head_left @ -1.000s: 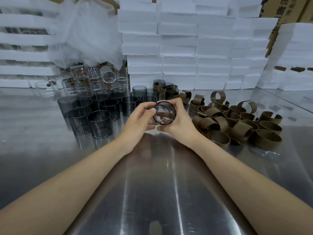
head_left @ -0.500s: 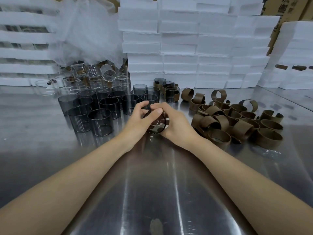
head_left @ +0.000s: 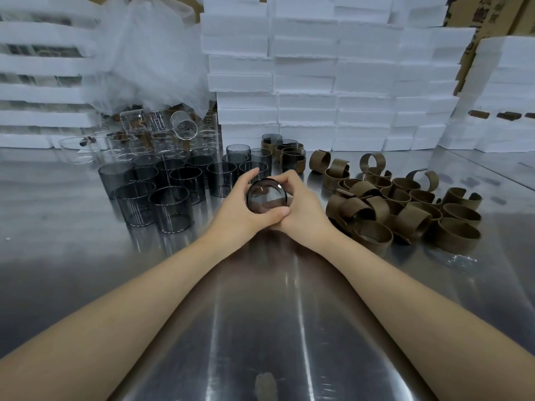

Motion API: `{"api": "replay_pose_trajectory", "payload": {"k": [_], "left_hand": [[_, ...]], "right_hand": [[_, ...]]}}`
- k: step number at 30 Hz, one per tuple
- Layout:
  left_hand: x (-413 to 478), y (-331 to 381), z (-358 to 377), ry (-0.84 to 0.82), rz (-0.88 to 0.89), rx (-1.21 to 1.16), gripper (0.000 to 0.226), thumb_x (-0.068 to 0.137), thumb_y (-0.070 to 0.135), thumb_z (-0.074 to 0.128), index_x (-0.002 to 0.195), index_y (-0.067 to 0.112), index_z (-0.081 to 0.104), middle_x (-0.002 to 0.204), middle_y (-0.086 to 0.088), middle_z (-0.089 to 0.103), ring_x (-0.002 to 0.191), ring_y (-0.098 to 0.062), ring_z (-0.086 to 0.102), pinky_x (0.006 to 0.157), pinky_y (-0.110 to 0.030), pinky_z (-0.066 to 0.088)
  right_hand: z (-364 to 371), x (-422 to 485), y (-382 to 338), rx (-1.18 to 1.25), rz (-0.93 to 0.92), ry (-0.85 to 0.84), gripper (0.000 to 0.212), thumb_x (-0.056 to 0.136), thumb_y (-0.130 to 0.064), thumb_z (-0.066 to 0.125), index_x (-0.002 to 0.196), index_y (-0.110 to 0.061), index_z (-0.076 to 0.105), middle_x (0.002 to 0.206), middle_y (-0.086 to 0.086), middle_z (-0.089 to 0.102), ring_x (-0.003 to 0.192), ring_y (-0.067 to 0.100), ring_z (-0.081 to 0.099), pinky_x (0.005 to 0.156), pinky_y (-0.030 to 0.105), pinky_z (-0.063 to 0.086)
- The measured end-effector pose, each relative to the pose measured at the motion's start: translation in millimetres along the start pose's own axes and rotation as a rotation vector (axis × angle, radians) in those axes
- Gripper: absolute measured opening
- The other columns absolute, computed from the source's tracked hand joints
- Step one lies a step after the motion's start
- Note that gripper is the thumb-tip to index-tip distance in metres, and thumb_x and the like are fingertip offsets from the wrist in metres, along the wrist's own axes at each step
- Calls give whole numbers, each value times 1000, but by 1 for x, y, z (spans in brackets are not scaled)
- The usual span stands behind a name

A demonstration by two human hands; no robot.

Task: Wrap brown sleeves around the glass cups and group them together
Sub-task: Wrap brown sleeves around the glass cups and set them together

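The glass cup (head_left: 267, 196) tipped up again
The left grip (head_left: 234, 208) and right grip (head_left: 305, 211) curled round it, central on the tabletop (head_left: 260, 314); its sleeve, hidden by fingers (head_left: 282, 211), was probably on.

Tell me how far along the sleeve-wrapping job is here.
Done: a few sleeved cups grouped by the foam boxes. In hand: the left hand and right hand grip one glass cup, tilted toward the camera; any sleeve on it is hidden. Left: many bare dark cups on the left, and a pile of loose sleeves on the right.
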State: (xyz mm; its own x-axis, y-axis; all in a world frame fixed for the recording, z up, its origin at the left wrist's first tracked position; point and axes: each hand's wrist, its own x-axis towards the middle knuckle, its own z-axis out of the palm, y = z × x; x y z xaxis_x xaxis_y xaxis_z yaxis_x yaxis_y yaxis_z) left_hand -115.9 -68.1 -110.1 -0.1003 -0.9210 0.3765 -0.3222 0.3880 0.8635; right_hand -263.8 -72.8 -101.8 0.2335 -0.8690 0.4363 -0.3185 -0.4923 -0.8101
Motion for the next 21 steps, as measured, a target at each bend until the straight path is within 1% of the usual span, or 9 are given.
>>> {"api": "replay_pose_trajectory", "payload": {"k": [2, 4, 6, 7, 10, 13, 17, 19, 21], "left_hand": [[0, 1, 0, -14, -1, 1, 97, 69, 42, 85, 149, 25, 33, 128, 20, 53, 107, 30, 44, 87, 5, 34], [-1, 1, -1, -37, -9, -35, 100, 67, 45, 83, 150, 23, 33, 131, 17, 57, 112, 17, 52, 98, -9, 42], [-2, 2, 0, -49, -1, -72, 93, 70, 39, 80, 149, 21, 35, 126, 16, 62, 111, 5, 60, 97, -21, 47], [-2, 2, 1, -49, 12, -83, 86, 74, 32, 80, 148, 21, 37, 123, 17, 63, 109, 1, 63, 93, -20, 49], [-2, 3, 0, -49, 50, -77, 68, 86, 17, 74, 144, 28, 41, 117, 25, 64, 105, 3, 64, 82, -11, 48], [-2, 3, -2, -65, 58, -65, 65, 90, 16, 68, 147, 31, 39, 120, 23, 63, 107, 5, 62, 85, -8, 45], [0, 1, -4, -73, 36, -77, 59, 96, 13, 58, 148, 32, 38, 111, 26, 68, 108, 3, 61, 99, -19, 44], [0, 1, -5, -76, 26, -94, 54, 98, 12, 51, 148, 28, 37, 109, 28, 68, 111, 6, 60, 107, -27, 43], [0, 2, -6, -66, 21, -113, 48, 101, 16, 46, 147, 28, 40, 118, 19, 68, 117, -2, 59, 110, -38, 42]], "right_hand": [[-1, 1, -1, 30, 18, 19, 61, 63, 2, 85, 97, -32, 48, 103, -12, 64, 89, 9, 69, 80, 20, 55], [-2, 2, -1, 81, 41, 45, 60, 63, 2, 85, 96, -31, 48, 102, -10, 65, 93, 9, 67, 78, 19, 54], [-2, 3, 2, 131, 62, 77, 57, 64, 1, 85, 96, -29, 49, 103, -4, 66, 98, 12, 66, 86, 24, 54], [-3, 3, 2, 151, 72, 92, 57, 64, 2, 84, 97, -29, 49, 105, -1, 66, 101, 15, 65, 90, 29, 54], [-3, 4, 2, 205, 94, 107, 59, 62, 5, 84, 98, -27, 49, 109, 6, 65, 104, 19, 64, 90, 29, 53], [-4, 3, 2, 232, 106, 95, 61, 60, 7, 84, 99, -25, 49, 111, 7, 64, 104, 20, 64, 88, 30, 54], [-5, 3, 2, 244, 104, 90, 64, 58, 9, 84, 101, -23, 49, 112, 8, 63, 108, 23, 62, 93, 40, 52], [-5, 2, 3, 238, 105, 92, 64, 58, 10, 83, 102, -22, 50, 111, 6, 63, 109, 21, 61, 93, 37, 52], [-4, 2, 3, 234, 107, 92, 64, 58, 10, 83, 102, -22, 50, 110, 4, 63, 107, 17, 61, 89, 30, 52]]}}
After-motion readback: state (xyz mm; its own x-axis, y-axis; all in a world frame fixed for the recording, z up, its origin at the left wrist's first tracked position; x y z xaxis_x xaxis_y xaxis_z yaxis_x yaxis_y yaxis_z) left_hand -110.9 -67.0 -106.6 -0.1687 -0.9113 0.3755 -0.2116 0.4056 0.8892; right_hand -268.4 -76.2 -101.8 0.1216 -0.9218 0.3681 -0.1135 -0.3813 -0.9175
